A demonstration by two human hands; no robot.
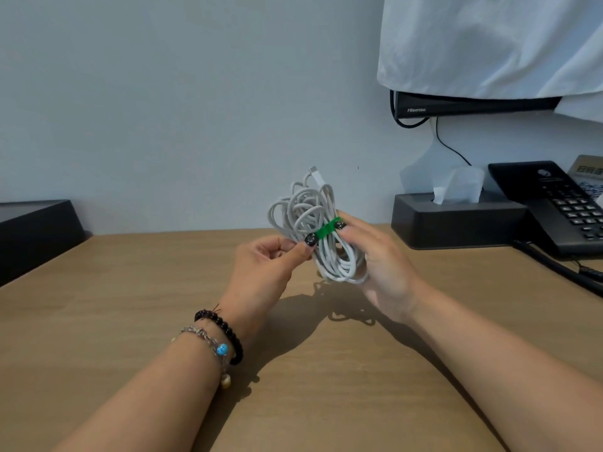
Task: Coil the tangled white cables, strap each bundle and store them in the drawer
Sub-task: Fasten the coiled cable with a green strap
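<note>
**Head view: strap half-secured on a loose cable bundle, held above the counter**

Seen from above and behind two bare forearms. Held in mid-air over the light wooden counter: a loosely coiled bundle of white round cable, loops uneven, one white plug end poking out at the top. Across the bundle's middle, a narrow green fabric strap with a dark round fastener at each end.

Left hand, beaded bracelets on the wrist: fingers curled, thumb and fingertips pinching the strap's left fastener. Right hand: fingers curled round the far side of the bundle, a fingertip on the right fastener, palm cupping the lower loops. Both grips closed on something, neither slack.

No drawer visible from this angle. No other cables in view.

To the right, against the pale wall: a dark rectangular tissue box, a black desk telephone with coiled cord. At far left, a black box edge. Above right, a television draped in white cloth.

Likely trouble, as a judgement only:
- Strap apparently not yet closed; any easing of the left pinch, and the end could spring back and loosen the wrap.
- Upper loops wide and uneven; could slide out past the strap if cinched off-centre.
- Protruding plug end prone to snagging on a drawer edge.
- Bundle unsupported below; a relaxed right grip, and a drop onto the counter, coils splaying.
</note>
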